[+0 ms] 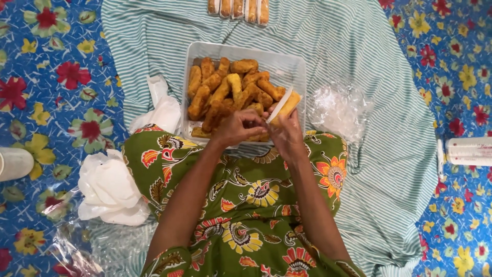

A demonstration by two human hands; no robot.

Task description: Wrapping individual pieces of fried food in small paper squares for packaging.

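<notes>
Bright, even light; soft shadows

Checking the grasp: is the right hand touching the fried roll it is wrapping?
Touching. The head view shows right hand fingers closed around the fried roll.

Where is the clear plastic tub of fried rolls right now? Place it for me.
In the head view the clear plastic tub sits centre on the striped cloth, just beyond both hands, between white crumpled paper and clear plastic wrap.
</notes>
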